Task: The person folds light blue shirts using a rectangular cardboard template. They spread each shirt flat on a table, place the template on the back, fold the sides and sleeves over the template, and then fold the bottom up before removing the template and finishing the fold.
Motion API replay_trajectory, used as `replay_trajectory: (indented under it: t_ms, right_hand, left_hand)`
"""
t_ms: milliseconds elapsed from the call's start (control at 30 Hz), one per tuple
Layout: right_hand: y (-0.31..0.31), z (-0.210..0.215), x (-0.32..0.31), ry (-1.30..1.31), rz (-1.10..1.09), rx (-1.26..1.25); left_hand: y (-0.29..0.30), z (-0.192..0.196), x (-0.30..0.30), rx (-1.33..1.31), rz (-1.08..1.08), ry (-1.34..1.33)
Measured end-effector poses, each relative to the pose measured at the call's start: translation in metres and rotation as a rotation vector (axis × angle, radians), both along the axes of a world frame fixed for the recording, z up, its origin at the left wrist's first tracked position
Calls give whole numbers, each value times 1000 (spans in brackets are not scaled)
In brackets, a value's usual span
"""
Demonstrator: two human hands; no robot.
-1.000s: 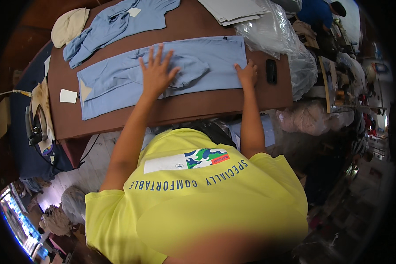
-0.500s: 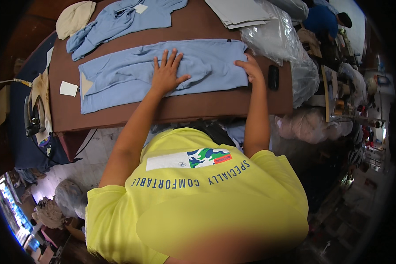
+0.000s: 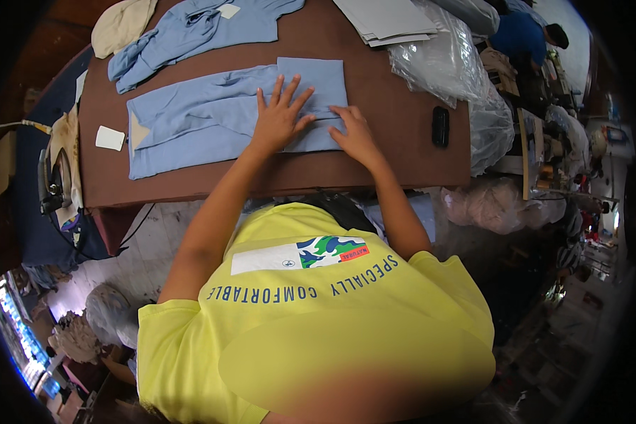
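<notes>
Resting at the right end of a folded light-blue cloth garment (image 3: 191, 138), the right hand (image 3: 357, 138) has fingers slightly parted; the left hand (image 3: 278, 124), fingers wide, apparently steadies the garment against the brown fabric-covered surface (image 3: 399, 145). Beyond it lies a crumpled blue cloth garment (image 3: 247, 28).

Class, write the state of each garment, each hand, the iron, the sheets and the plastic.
Near blue cloth garment: wrinkled, right end folded over.
Far blue cloth garment: rumpled.
Left hand: open, fingers spread.
Right hand: open, at the fold.
Dark clothes iron: on or off unclear.
White flat sheets: stacked.
Clear plastic wrapping: crumpled.
</notes>
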State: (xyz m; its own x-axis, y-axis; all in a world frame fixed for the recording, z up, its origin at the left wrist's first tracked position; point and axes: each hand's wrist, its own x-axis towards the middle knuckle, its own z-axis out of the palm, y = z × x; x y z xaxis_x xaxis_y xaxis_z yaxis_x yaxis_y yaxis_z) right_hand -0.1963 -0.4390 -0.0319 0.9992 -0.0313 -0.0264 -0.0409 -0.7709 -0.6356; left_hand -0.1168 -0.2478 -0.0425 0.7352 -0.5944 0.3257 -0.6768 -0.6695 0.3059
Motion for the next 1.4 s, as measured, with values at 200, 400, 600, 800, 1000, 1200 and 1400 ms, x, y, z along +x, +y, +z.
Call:
replay_trajectory:
  t_ms: [200,400,600,800,1000,1200,1400]
  right_hand:
    - [-39,-16,-25,98,-181,172]
    - [-37,-29,1,-297,-200,52]
    - [-44,-33,19,-324,-115,-40]
    - [-48,-35,15,-309,-132,24]
    - [-46,-28,14,-280,-97,-3]
    - [-25,-36,-17,-292,-203,-33]
    - [-15,-33,-20,-306,-352,69]
  left_hand:
    - [-4,-19,-2,147,45,65]
    - [-40,3,7,68,-93,15]
    - [-85,-6,34,-8,-130,175]
    - [-95,-22,38,77,-159,79]
    - [-95,-38,37,-131,-79,80]
    - [-94,-37,35,-187,-88,62]
    - [-92,-33,34,-196,-102,65]
